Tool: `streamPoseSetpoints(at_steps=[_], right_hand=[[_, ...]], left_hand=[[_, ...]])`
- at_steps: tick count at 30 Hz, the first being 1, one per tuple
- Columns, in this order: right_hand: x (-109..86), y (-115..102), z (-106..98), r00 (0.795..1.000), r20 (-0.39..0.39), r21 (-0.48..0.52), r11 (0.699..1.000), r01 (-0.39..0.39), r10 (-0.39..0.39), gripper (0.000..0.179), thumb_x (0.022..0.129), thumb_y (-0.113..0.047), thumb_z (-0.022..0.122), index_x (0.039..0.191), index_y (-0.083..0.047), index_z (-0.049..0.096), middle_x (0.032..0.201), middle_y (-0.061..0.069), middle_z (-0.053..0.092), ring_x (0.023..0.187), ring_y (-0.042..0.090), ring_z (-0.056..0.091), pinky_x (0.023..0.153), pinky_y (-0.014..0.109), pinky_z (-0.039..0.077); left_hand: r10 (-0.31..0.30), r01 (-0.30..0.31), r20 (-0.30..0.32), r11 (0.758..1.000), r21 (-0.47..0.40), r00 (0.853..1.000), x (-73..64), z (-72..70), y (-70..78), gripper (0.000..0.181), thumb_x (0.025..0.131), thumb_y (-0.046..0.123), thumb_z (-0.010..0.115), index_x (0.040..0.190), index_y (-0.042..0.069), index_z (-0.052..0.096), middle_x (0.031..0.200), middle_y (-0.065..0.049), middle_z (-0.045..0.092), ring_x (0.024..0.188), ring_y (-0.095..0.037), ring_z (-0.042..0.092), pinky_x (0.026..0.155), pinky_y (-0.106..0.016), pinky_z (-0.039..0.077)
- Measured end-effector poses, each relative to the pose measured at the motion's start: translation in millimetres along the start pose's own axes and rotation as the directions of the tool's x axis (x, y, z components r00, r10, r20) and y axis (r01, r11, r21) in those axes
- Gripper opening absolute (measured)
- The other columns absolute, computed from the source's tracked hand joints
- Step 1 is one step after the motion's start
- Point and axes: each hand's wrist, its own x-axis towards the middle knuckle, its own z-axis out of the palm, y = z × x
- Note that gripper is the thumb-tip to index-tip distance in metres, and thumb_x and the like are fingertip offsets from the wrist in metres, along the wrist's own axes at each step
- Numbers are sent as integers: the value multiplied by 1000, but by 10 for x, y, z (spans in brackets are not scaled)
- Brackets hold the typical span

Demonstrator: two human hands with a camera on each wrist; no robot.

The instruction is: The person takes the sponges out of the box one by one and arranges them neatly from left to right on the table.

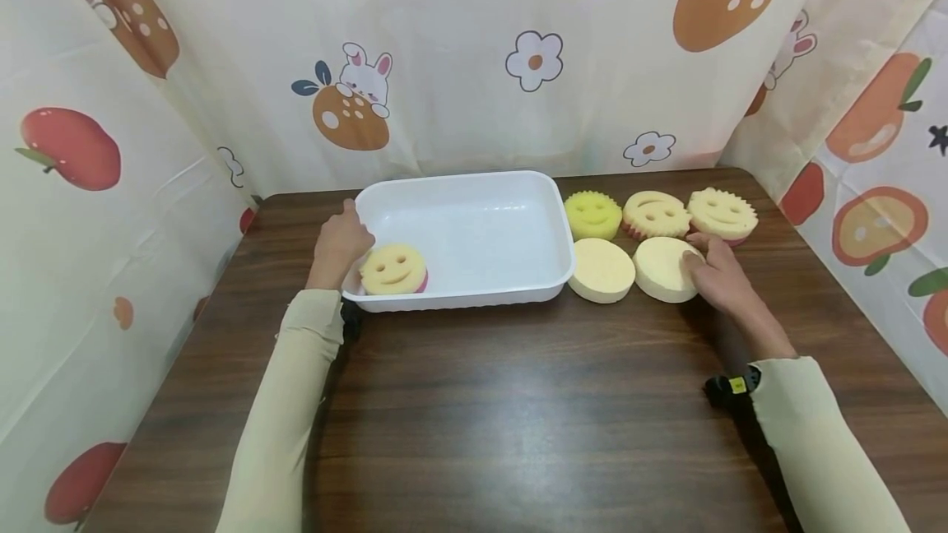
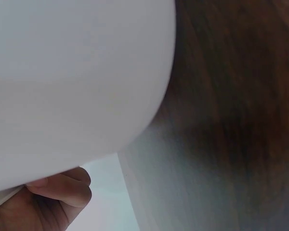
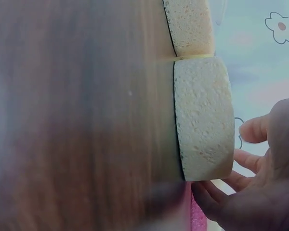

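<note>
My left hand (image 1: pixel 341 243) grips the left rim of a white tray (image 1: pixel 474 299), its curled fingers (image 2: pixel 62 190) showing under the rim in the left wrist view. Inside the tray, at its near left corner, lies a smiley-face sponge (image 1: pixel 393 270) with a pink underside. My right hand (image 1: pixel 720 276) is at the right edge of a plain cream round sponge (image 1: pixel 665 270) lying on the table. In the right wrist view the thumb stands off that sponge's (image 3: pixel 204 120) top, with fingers low beside its edge. Another plain round sponge (image 1: pixel 601 271) sits right beside it.
Behind the plain sponges stand a yellow smiley sponge (image 1: pixel 592 215) and two cream smiley sponges, one in the middle (image 1: pixel 656 215) and one at the right (image 1: pixel 722 214). The dark wooden table (image 1: pixel 518 418) meets printed curtains (image 1: pixel 459 64) at the back and sides.
</note>
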Motion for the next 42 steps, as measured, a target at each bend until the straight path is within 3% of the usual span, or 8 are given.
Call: streamPoseSetpoints(at_steps=[7, 12, 30, 42], right_hand=[[31, -72, -15, 999, -47, -71, 997, -5, 2, 65, 105, -38, 32, 144, 14, 30, 144, 41, 30, 139, 57, 23, 108, 68, 25], [61, -90, -30, 999, -30, -81, 996, -27, 24, 73, 104, -45, 34, 147, 13, 27, 147, 42, 27, 142, 59, 14, 110, 70, 20], [107, -213, 29, 995, -97, -69, 997, 28, -35, 67, 103, -41, 41, 143, 12, 34, 140, 39, 35, 131, 51, 34, 104, 64, 30], [163, -316, 58, 998, -68, -33, 999, 15, -17, 73, 102, -50, 40, 147, 7, 31, 147, 38, 30, 133, 53, 37, 103, 65, 34]], left_hand=[[-2, 2, -4, 1000, 6, 1000, -6, -5, 9, 77, 96, 21, 45, 157, -1, 5, 129, -34, 55, 113, -45, 60, 96, -56, 51], [-7, 7, -4, 1000, 14, 1000, -2, 8, 13, 77, 96, 22, 46, 158, -1, 5, 129, -33, 56, 113, -45, 61, 97, -56, 51], [-29, 29, -4, 999, 35, 1000, -4, 1, 33, 78, 95, 21, 47, 156, -5, 5, 132, -34, 52, 118, -45, 58, 99, -56, 50], [-32, 32, -11, 998, 48, 999, -8, -16, 45, 74, 96, 22, 48, 155, -5, 11, 131, -33, 54, 118, -45, 58, 99, -55, 50]])
